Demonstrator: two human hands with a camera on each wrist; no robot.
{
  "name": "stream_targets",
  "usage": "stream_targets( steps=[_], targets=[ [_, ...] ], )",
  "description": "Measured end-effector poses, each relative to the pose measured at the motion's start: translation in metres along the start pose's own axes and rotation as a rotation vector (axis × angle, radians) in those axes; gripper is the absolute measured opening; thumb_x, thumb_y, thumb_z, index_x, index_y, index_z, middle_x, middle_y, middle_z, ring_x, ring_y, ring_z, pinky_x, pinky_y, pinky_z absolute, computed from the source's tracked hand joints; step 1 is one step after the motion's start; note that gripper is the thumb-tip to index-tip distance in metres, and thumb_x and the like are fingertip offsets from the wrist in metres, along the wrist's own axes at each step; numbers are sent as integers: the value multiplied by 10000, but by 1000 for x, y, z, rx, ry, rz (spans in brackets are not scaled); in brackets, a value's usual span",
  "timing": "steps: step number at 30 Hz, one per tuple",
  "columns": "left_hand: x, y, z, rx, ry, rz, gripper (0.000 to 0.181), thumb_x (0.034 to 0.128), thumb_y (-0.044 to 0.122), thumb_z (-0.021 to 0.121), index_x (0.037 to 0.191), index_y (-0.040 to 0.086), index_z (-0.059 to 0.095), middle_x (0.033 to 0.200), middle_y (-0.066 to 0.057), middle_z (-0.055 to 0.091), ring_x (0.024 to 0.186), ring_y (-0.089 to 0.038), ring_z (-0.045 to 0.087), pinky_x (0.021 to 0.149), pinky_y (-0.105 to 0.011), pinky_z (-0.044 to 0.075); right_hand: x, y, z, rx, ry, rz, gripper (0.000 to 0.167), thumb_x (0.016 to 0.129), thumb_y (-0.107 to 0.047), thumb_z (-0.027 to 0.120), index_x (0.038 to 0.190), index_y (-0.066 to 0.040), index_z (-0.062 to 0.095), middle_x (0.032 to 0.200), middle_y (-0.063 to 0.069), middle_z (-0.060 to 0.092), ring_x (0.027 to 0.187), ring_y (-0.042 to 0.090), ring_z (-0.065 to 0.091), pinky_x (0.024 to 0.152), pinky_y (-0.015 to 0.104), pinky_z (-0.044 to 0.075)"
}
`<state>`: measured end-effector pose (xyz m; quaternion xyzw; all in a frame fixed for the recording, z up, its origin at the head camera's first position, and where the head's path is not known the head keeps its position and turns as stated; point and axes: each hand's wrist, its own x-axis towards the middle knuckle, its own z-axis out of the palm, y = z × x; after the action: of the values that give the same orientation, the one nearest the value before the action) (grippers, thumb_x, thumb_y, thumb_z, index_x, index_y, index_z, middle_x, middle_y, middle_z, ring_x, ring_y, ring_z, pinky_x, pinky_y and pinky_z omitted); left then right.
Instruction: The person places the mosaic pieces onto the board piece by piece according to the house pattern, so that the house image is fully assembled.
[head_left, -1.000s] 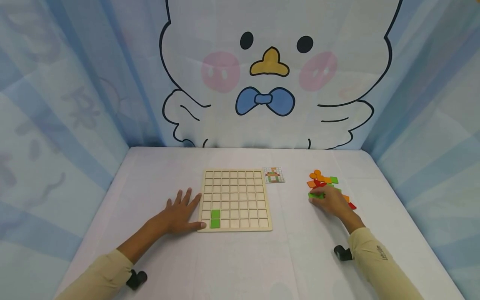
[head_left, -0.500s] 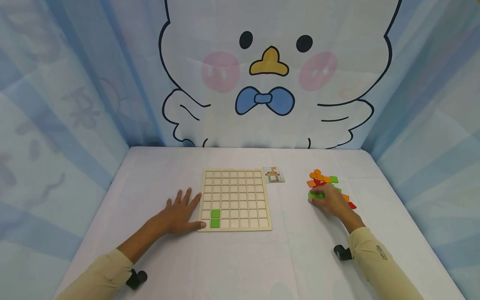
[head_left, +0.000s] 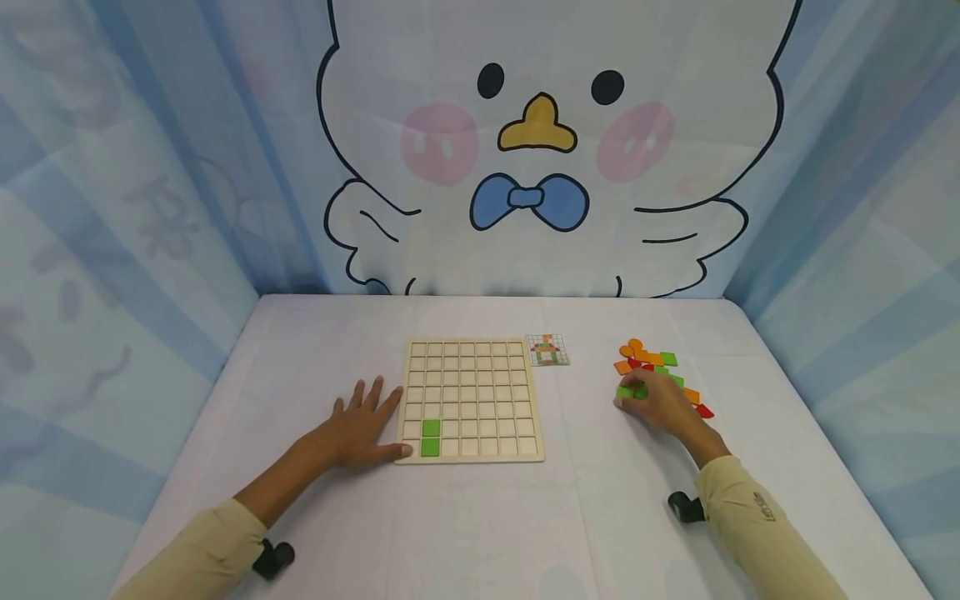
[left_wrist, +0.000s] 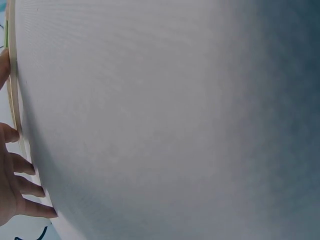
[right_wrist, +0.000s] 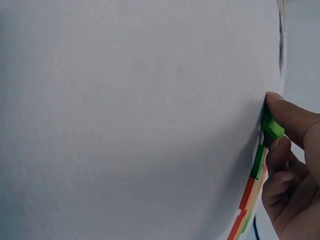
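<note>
A wooden grid board [head_left: 480, 400] lies flat on the table, with two green squares [head_left: 431, 437] one above the other near its lower left corner. My left hand [head_left: 356, 432] is spread on the table at the board's left side, its thumb on the lower left corner and a fingertip at the left edge. At the front of a pile of coloured tiles, my right hand [head_left: 662, 402] pinches a green tile [right_wrist: 271, 125] between thumb and finger. Another green tile [head_left: 624, 392] shows beside the fingertips in the head view. Part of the pile is hidden under this hand.
A small picture card [head_left: 547, 350] with a coloured grid pattern lies by the board's upper right corner. Orange pieces [head_left: 635, 344], red pieces and more green ones make up the pile. A printed curtain [head_left: 540, 250] stands behind the table.
The right fingertips have moved slightly left, and the green tiles at them have shifted a little. My left hand and the board have stayed put.
</note>
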<state>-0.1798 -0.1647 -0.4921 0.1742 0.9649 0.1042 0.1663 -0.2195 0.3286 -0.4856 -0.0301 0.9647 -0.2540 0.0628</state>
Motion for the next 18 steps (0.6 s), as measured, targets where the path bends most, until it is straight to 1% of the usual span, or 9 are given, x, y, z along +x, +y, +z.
stream_targets(
  steps=[3, 5, 8, 11, 14, 18],
  targets=[
    [0, 0, 0, 2, 1, 0, 1049, 850, 755, 563, 1596, 87, 251, 1636, -311, 132, 1475, -595, 102, 1077, -794, 193, -1, 0, 1, -6, -5, -16, 337, 889, -204, 779, 1157, -43, 655, 1028, 120, 683, 970, 298, 593, 941, 511, 512],
    [1, -1, 1, 7, -3, -4, 1055, 847, 765, 555, 1600, 95, 243, 1641, -302, 128, 1479, -588, 100, 1081, -790, 196, 0, 1, 2, -8, -17, -21, 326, 893, -211, 774, 1168, -74, 668, 1007, 100, 678, 938, 272, 591, 885, 463, 531],
    [1, -1, 2, 14, -4, -5, 1061, 841, 775, 550, 1599, 96, 246, 1639, -302, 135, 1476, -591, 109, 1077, -790, 202, 0, 2, 3, -12, -38, -44, 297, 904, -224, 762, 1168, -109, 689, 981, 85, 669, 904, 249, 581, 804, 396, 519],
    [2, -1, 2, 15, -4, -3, 1064, 840, 781, 545, 1600, 100, 245, 1640, -300, 135, 1477, -590, 110, 1078, -789, 204, -1, 0, 5, -8, -42, -74, 252, 904, -235, 762, 1125, -125, 713, 952, 69, 666, 888, 234, 570, 751, 335, 482],
    [2, -2, 1, 12, -3, -1, 1061, 844, 780, 541, 1601, 100, 243, 1642, -299, 130, 1478, -588, 106, 1079, -789, 201, 0, -3, 7, 17, -54, -90, 257, 904, -246, 762, 1131, -134, 717, 909, 42, 640, 852, 207, 548, 704, 292, 455],
    [1, -2, 1, 6, 1, 3, 1056, 847, 772, 547, 1598, 94, 247, 1640, -302, 133, 1476, -592, 109, 1075, -793, 202, 2, -11, 10, 93, -94, -95, 292, 921, -238, 742, 1188, -128, 701, 853, 31, 589, 786, 188, 522, 645, 272, 441]
  ],
)
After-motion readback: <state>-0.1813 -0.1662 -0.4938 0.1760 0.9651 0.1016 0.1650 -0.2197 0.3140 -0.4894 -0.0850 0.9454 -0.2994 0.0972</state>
